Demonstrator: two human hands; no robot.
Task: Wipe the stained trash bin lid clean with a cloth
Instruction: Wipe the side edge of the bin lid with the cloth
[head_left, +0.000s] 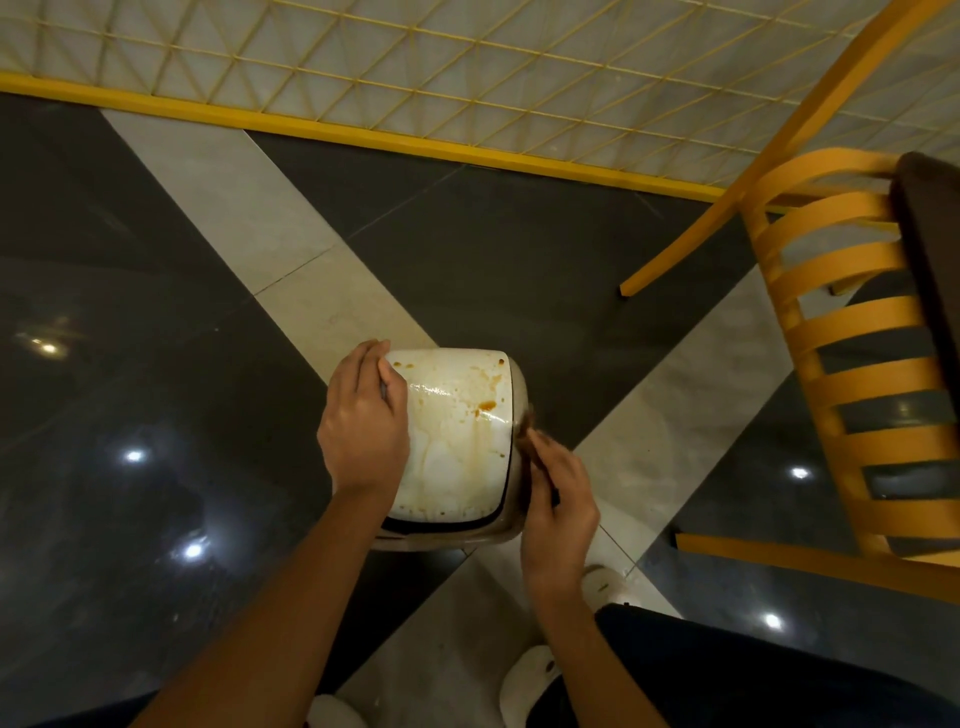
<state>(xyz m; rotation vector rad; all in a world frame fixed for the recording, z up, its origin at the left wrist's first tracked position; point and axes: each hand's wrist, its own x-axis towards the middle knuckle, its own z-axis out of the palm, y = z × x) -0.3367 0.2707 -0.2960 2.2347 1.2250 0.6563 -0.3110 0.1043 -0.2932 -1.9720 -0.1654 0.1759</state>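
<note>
Lid: trash bin lid (452, 441), white, on its bin on the floor (156, 312), centre; wet sheen, orange-brown stains (487, 406) toward its far right.
Left hand (363, 415): grips the lid's left edge, fingers curled over the far-left corner.
Right hand (558, 499): blurred, pinching a brownish cloth (525, 428) at the lid's right edge.
Right: yellow slatted chair (841, 332).

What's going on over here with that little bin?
A person stands over a small bin. The left hand grips the left edge of its white lid, steadying it. The right hand holds something small and brownish, too blurred to be sure but likely the cloth, at the lid's right edge. Orange-brown stains streak the lid, so the wiping is not finished.
</note>
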